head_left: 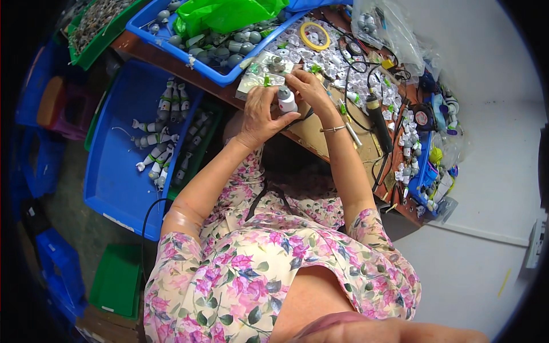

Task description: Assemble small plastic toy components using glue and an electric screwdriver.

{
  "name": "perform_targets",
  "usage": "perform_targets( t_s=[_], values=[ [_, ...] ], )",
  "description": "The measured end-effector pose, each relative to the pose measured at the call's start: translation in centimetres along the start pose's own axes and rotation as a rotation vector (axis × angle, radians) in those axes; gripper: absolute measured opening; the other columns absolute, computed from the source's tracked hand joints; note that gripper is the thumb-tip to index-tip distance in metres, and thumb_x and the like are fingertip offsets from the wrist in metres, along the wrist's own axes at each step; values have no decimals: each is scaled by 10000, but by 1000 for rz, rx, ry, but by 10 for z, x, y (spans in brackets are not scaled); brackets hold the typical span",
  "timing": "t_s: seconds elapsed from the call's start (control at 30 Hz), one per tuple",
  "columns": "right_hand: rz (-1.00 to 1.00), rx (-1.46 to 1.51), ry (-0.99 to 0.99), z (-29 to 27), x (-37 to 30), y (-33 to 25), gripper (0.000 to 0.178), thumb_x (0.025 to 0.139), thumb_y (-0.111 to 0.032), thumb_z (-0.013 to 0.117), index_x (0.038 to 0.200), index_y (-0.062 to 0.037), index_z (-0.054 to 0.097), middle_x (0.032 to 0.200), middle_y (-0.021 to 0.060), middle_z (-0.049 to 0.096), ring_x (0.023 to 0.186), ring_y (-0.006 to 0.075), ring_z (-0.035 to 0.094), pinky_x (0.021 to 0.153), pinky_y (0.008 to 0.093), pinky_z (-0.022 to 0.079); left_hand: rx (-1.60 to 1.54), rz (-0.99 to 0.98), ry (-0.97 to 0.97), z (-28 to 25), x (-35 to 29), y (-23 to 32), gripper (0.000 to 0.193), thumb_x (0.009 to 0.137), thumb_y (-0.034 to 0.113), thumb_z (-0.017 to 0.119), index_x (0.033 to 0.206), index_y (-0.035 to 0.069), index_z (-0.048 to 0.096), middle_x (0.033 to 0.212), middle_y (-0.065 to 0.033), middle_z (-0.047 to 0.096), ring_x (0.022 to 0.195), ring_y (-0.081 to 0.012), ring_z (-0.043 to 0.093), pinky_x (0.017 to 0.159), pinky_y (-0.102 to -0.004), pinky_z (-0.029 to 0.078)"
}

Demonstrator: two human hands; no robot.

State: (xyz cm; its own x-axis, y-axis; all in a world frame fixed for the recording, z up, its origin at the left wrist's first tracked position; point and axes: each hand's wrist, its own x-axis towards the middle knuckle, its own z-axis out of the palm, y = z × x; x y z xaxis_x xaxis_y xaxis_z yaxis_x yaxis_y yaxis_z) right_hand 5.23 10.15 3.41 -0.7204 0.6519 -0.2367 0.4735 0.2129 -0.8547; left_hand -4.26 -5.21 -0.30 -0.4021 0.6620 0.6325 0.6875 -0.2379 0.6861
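Floral top; left hand apparently holds grey-white part.

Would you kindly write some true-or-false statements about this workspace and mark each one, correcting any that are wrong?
1. The left hand holds a grey-and-white piece. True.
2. The bracelet is on the left wrist. False: it is on the right wrist.
3. The tape roll beyond the right hand is red. False: it is yellow.
4. A green bag lies in the upper blue bin. True.
5. The blue tray at the left holds nothing. False: several grey-and-white figures lie in it.
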Motion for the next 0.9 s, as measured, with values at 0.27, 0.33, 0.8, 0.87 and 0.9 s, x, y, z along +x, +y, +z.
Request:
perform_targets(
  t_s=[0.27, 0.33, 0.8, 0.87, 0.9],
  values=[
    [64, 641, -108, -6, 16, 31, 150, 937, -203, 613, 828, -101, 597, 759, -49, 563, 678, 47, 517, 619, 194, 409, -79, 19, 47, 2, 3, 0, 574, 714, 405, 787, 1047, 12, 533, 941, -153, 573, 897, -360, 546, 867, -437, 410],
    [63, 681, -147, -7, 15, 33, 118, 933, -197, 618, 861, -103, 609, 753, -52, 568, 693, 46, 536, 644, 193, 427, -164, -31, -29, 1, 3, -3, 529, 744, 388, 761, 1036, 10, 533, 938, -153, 571, 888, -355, 537, 852, -436, 408],
    [-666, -478, 504, 0, -130, -4, 506, 800, -50, 698, 1261, -38, 490, 1143, 145, 590, 1088, 273, 566, 925, 354, 426, -527, -214, -164, 29, 0, 48, 392, 876, 335, 680, 1066, 10, 568, 938, -115, 635, 855, -230, 618, 738, -334, 484],
    [-518, -351, 381, -16, -145, 11, 495, 808, -28, 684, 1264, -38, 491, 1127, 165, 592, 1076, 303, 576, 916, 359, 437, -589, -189, -203, 39, -4, 59, 349, 906, 300, 656, 1078, 5, 584, 921, -76, 665, 849, -155, 627, 753, -295, 488],
    [-530, -375, 366, -29, -153, 20, 495, 808, -38, 697, 1262, -36, 499, 1130, 145, 604, 1058, 284, 590, 894, 341, 446, -591, -167, -268, 41, -7, 62, 310, 918, 280, 640, 1048, 1, 603, 905, -76, 669, 839, -152, 630, 753, -290, 489]
  ],
)
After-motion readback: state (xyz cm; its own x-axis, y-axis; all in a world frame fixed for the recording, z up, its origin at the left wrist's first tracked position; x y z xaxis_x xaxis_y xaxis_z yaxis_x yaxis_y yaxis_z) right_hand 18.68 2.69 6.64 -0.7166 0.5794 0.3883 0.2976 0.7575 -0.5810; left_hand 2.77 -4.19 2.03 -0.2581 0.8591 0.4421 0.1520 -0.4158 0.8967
